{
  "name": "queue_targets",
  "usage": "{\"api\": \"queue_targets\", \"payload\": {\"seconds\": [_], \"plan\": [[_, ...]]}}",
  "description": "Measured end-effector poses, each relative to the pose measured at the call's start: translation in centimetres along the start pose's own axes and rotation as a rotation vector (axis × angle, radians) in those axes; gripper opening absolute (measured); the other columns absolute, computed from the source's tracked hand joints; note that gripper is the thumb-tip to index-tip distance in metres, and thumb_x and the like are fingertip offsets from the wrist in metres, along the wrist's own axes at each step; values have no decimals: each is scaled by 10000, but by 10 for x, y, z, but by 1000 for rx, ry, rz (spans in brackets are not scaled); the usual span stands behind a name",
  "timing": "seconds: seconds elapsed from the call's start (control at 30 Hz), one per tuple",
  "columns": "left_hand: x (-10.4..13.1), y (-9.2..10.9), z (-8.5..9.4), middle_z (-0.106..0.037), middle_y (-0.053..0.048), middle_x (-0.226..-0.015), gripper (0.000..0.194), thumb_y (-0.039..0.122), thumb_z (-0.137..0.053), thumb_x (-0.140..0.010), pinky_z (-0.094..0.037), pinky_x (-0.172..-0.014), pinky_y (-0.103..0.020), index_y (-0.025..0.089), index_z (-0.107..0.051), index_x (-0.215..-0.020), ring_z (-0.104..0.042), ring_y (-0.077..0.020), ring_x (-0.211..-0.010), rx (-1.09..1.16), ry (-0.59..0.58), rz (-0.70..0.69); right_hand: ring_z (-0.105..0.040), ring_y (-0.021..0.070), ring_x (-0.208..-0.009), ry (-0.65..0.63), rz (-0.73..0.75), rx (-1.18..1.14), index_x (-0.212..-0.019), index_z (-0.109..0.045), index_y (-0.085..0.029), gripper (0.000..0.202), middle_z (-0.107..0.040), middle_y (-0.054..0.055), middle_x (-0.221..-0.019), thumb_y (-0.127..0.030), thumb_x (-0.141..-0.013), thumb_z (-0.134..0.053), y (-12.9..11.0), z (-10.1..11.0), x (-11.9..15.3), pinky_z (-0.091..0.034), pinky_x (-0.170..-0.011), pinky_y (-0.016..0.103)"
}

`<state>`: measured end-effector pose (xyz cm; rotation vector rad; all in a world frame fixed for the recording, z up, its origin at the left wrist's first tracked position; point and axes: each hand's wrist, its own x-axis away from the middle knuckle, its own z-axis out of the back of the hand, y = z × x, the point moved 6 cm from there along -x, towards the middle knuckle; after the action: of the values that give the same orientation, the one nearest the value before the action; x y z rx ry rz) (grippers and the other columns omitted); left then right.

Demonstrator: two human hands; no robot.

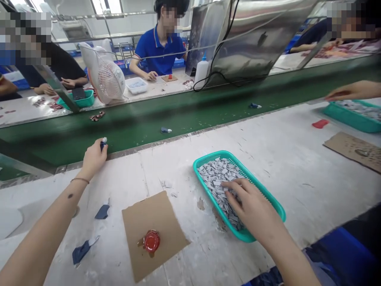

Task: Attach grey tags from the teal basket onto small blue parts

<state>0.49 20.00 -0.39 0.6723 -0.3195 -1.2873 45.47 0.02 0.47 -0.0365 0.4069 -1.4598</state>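
Note:
My left hand [94, 155], at the green belt's near edge, has its fingers closed around a small dark blue piece with a white tip [103, 143]; most of that piece is hidden. Over a teal plastic basket [269, 198] reaches my right hand [250, 200], fingers apart and fingertips touching small flat grey pieces [218, 171] that fill it. Between my arms lies a cardboard square [160, 212] bearing a shallow red round dish [151, 241] with wet brown stains around it. Two dark blue pieces with pale tabs, one nearer [81, 252] and one farther [102, 212], rest beside my left forearm.
Beyond the white table [184, 159] runs a green conveyor belt [190, 115] carrying several small pieces. Across it sit co-workers, a white fan [108, 77], a white bottle [202, 69] and a large metal housing [247, 39]. At right, another person's hand [354, 90] hovers above a second teal basket [348, 117].

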Motion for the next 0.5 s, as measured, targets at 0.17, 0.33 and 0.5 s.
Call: {"api": "queue_targets", "payload": {"seconds": [0.17,0.33,0.5], "plan": [[-34,18,-25,-611,-285,-1264,431,209,-484,-868,-366,-1003,-596,55,-560,-1262,-486,-454,-1261,-241,-97,-166,-611,276,-913,-35,-37,-82,-996,-657,-187,360,-603,121,-986,-371,-1006,-348,6,-4,1,-529,-694,397],[-39,71,-65,-364,-254,-1543,515,228,-456,-911,-161,-1165,-535,13,-479,-1379,-234,-388,-1456,-290,-175,-426,-609,292,-936,-28,-48,-117,-1013,-665,-197,353,-617,117,-990,-383,-1002,-365,11,-7,2,-524,-765,437],[-27,138,-120,-471,-127,-1507,492,217,-497,-918,-348,-1088,-377,154,-498,-1406,-451,-278,-1329,-243,-334,-651,-639,270,-878,-11,-61,-158,-902,-662,-220,321,-646,105,-948,-401,-984,-409,11,-4,0,-532,-709,392]]}}
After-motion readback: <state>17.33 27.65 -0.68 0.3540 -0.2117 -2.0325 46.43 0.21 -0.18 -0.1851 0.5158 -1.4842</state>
